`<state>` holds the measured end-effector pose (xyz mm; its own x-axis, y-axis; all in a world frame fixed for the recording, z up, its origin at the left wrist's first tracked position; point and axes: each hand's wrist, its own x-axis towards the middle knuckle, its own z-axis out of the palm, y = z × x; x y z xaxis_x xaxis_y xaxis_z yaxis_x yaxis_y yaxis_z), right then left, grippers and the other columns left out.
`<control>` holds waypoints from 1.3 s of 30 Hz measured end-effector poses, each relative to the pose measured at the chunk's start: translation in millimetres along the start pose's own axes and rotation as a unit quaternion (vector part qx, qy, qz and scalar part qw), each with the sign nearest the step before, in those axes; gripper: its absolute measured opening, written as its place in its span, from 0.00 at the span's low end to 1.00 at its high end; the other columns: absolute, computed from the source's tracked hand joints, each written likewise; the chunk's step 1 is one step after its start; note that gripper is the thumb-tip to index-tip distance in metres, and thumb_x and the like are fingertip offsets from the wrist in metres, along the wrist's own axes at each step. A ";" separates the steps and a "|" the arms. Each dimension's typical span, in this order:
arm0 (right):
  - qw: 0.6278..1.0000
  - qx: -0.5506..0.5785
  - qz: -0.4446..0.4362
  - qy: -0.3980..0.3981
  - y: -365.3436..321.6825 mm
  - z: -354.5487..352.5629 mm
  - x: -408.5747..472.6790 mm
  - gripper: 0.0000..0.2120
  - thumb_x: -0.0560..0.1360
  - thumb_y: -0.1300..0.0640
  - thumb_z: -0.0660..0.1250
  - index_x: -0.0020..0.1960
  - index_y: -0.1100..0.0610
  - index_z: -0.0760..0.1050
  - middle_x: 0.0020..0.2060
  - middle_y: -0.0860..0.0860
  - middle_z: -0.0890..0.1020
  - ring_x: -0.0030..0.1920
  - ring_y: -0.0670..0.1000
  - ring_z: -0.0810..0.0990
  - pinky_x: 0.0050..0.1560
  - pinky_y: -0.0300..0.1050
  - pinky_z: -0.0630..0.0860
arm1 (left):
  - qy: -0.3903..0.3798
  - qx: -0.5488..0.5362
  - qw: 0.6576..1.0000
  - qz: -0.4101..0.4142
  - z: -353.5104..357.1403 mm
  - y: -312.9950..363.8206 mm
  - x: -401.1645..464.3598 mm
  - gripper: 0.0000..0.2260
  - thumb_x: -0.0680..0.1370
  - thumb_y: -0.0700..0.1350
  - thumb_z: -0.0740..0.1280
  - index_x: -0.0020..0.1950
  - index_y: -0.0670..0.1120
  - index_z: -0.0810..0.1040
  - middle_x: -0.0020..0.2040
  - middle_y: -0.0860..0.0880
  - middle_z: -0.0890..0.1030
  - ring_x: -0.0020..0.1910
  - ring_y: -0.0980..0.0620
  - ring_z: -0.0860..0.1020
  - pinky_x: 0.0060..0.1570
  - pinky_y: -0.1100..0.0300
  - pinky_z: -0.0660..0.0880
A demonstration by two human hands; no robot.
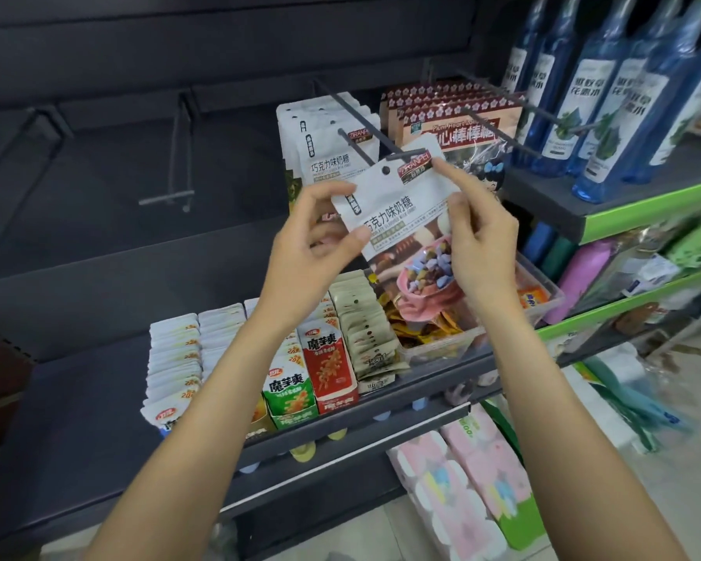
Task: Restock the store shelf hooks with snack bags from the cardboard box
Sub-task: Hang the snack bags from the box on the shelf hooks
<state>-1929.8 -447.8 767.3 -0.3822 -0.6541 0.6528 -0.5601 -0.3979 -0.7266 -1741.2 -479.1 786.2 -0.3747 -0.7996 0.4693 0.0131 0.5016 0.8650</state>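
Bags (324, 131) are already hanging on one hook (367, 133); we're pinching another snack bag (397, 196) with left hand (314, 240) and right hand (480, 240), its hole not yet threaded. Empty hooks (177, 155) are still waiting, box nowhere visible.

Both forearms reach up from bottom of frame to center. Left hand (304, 244) pinches w/ thumb and curled fingers; right hand (478, 232) grips too, index finger extended up-left.

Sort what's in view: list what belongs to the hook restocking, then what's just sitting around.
Job:
white snack bag, held by left hand and right hand
peg hook
hung matching bags

Lying about:
blue bottles
konjac snack packs
tissue packs
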 end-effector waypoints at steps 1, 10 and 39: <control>1.000 -0.015 -0.009 -0.003 0.1 -0.5 2.9 0.19 0.80 0.66 0.56 0.67 0.53 0.75 0.52 0.46 0.82 0.39 0.56 0.76 0.43 0.34 0.73 | 0.007 0.013 1.000 -0.004 1.1 -1.0 0.9 0.15 0.77 0.39 0.69 0.57 0.54 0.72 0.57 0.52 0.77 0.47 0.56 0.81 0.51 0.54 0.80; 0.979 -0.167 -0.109 -0.033 13.8 -10.3 30.0 0.20 0.79 0.65 0.58 0.66 0.51 0.76 0.40 0.38 0.79 0.34 0.35 0.74 0.36 0.29 0.66 | 0.043 0.078 0.996 -0.023 8.1 -18.3 11.8 0.15 0.75 0.37 0.71 0.54 0.54 0.74 0.56 0.51 0.79 0.43 0.60 0.82 0.43 0.65 0.78; 0.954 -0.275 0.024 -0.119 58.4 117.4 67.3 0.42 0.75 0.53 0.70 0.79 0.48 0.46 0.66 0.61 0.69 0.66 0.61 0.69 0.60 0.54 0.70 | 0.243 0.255 0.936 -0.017 -44.2 -96.2 84.2 0.06 0.75 0.38 0.71 0.48 0.47 0.78 0.46 0.50 0.82 0.39 0.61 0.78 0.39 0.68 0.75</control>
<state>-1901.9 -590.6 743.6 -0.2753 -0.8166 0.5073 -0.8720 -0.0099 -0.4893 -1733.0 -609.3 750.4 0.1011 -0.8113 0.5759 -0.4814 0.4667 0.7419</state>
